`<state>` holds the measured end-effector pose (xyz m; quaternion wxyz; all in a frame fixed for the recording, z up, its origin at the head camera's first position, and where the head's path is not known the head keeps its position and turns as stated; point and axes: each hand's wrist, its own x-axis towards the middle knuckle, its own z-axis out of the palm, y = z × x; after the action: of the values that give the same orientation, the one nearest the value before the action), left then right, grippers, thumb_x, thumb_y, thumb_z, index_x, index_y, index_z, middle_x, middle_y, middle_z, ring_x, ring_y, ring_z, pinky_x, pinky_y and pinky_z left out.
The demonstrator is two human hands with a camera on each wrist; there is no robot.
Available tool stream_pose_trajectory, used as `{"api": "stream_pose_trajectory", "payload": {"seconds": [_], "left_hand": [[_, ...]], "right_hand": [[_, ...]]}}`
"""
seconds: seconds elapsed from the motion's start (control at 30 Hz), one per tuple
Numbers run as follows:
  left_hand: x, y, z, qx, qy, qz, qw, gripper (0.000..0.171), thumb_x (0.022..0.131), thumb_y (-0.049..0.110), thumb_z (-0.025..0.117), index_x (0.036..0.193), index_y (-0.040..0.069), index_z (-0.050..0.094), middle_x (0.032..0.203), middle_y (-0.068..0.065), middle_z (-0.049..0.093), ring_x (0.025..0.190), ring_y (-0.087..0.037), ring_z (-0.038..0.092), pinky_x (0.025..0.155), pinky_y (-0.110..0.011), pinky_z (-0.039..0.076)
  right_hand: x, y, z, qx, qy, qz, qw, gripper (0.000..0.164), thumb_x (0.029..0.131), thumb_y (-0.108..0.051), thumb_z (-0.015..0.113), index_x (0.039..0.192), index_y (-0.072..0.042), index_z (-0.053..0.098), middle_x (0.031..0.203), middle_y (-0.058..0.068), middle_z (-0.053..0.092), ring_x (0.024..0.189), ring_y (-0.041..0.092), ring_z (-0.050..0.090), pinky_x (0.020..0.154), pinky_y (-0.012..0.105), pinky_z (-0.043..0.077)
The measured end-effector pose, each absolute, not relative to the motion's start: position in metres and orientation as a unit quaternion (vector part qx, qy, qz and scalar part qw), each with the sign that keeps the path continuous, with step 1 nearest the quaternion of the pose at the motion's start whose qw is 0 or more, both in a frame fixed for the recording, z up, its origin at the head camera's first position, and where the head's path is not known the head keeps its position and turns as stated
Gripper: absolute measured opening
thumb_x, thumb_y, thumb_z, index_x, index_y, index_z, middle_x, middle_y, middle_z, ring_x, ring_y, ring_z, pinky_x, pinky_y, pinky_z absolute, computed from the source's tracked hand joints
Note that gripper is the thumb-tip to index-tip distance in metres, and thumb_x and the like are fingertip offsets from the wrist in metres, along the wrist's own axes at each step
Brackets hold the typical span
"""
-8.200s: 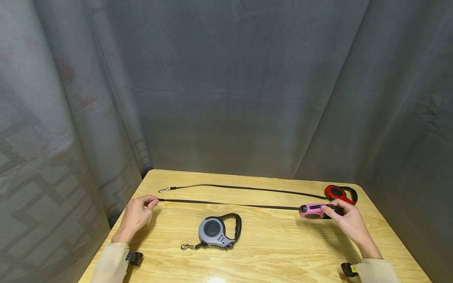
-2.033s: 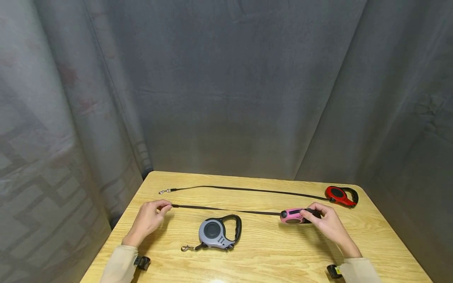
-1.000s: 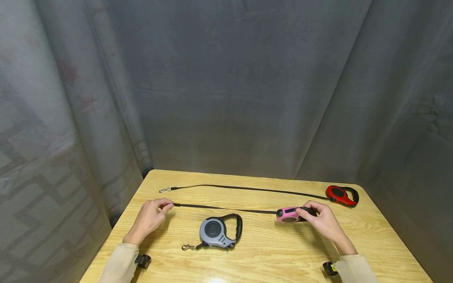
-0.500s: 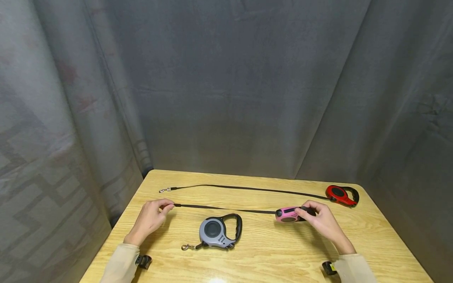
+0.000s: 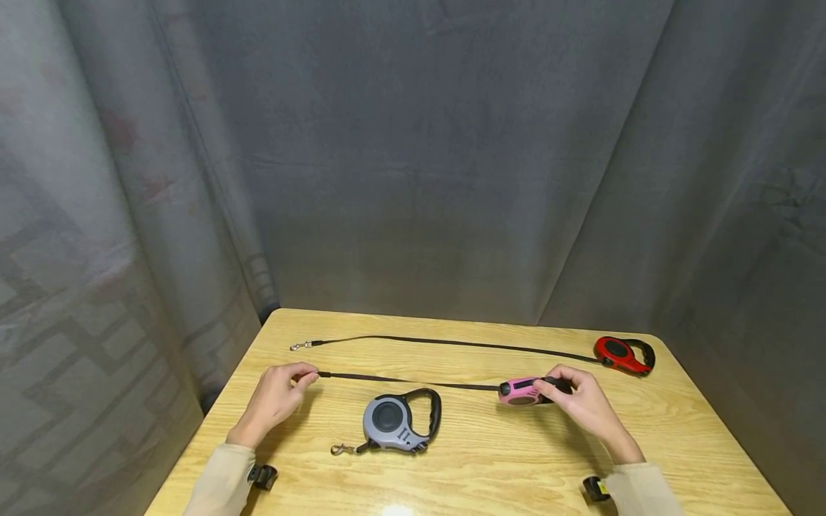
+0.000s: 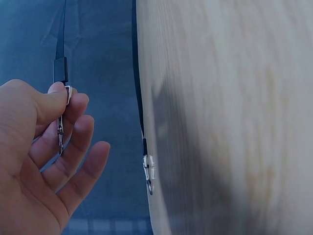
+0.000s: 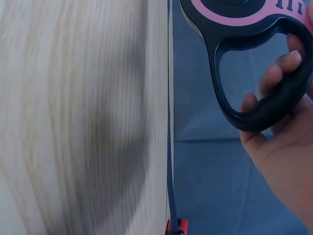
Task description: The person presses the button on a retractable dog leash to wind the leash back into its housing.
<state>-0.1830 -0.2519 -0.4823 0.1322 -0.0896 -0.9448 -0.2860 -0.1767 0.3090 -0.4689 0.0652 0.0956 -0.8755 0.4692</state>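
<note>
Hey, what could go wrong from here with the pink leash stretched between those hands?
If the left hand loses its pinch on the metal clip, the black strap might whip back toward the pink retractable leash. If lowered, that strap could snag on the gray retractable leash close by. It might also tangle with the extended strap of the red retractable leash.

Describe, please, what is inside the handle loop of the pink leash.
Fingertips of the right hand show inside the handle loop, with gray cloth visible past them. Whatever its solid part covers cannot be seen.
</note>
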Motion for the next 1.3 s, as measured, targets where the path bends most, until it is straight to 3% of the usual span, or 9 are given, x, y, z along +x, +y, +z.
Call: {"api": "stream_pose_trajectory", "payload": {"seconds": [0.57, 1.3], "left_hand": [[-0.180, -0.249, -0.483, -0.087, -0.944, -0.290, 0.132, 0.009, 0.101, 0.018, 0.076, 0.104, 0.017, 0.084, 0.099, 0.002, 0.082, 0.082, -0.009, 0.069, 0.071, -0.029, 0.054], [-0.182, -0.246, -0.484, -0.088, -0.943, -0.295, 0.128, 0.009, 0.101, 0.018, 0.075, 0.105, 0.018, 0.084, 0.100, 0.003, 0.082, 0.081, -0.008, 0.070, 0.071, -0.028, 0.054]], "right_hand": [[-0.177, 0.306, -0.472, 0.104, -0.872, 0.473, 0.069, 0.017, 0.096, -0.017, 0.081, 0.085, -0.012, 0.069, 0.079, -0.005, 0.061, 0.071, 0.006, 0.048, 0.064, 0.028, 0.038], [-0.181, 0.298, -0.474, 0.104, -0.879, 0.461, 0.061, 0.018, 0.097, -0.023, 0.081, 0.084, -0.016, 0.069, 0.082, -0.005, 0.067, 0.074, 0.007, 0.051, 0.067, 0.027, 0.041]]}}
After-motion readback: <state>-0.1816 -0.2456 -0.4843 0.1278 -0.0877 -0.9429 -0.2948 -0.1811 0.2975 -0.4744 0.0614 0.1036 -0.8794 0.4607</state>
